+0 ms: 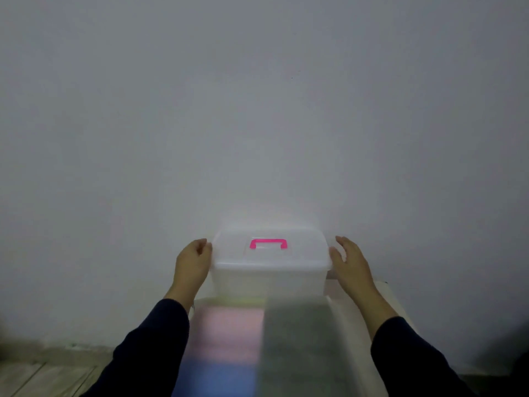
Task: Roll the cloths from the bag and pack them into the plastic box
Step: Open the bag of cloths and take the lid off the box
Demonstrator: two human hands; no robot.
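Saw the plastic box (270, 270) standing near the wall, lid (270, 252) on, pink handle (268, 243) on top. Found the left hand (193, 263) at the left end, fingers curled onto the lid's edge. Found the right hand (350, 263) just beside the right end, fingers straight and loose, holding nothing. Looked like the lid needed to come off first. Best done by lifting both ends evenly, slowly. Noticed blurry colored cloths (226, 339) closer in.

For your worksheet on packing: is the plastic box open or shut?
Shut: the lid with its pink handle sits on the plastic box.
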